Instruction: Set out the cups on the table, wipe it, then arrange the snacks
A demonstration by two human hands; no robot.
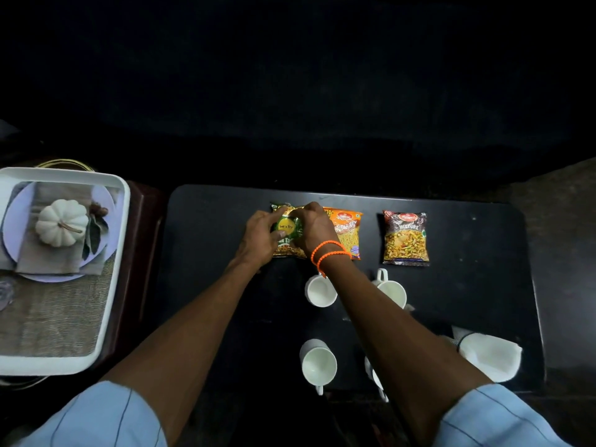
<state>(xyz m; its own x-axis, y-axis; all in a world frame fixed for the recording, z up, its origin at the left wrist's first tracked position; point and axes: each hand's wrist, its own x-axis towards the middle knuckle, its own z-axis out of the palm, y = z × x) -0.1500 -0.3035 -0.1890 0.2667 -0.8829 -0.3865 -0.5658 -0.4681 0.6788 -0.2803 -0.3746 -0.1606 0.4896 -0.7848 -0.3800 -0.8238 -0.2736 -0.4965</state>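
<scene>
Three snack packets (405, 237); four white cups (319, 366); one white cloth (490, 356); one white tray (113, 285); two hands (261, 233); one black table (467, 301)

Person at table, bare forearms.
Wearing pale blue short sleeves (503, 417) with thin dark stripes; orange beaded bands (329, 251) looping twice around the right wrist.

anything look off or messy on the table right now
Nothing spilled or damaged. The orange packet and the mixture packet lie flat in a row, and both hands rest on the green packet. The white cloth sits crumpled by the right edge.
</scene>
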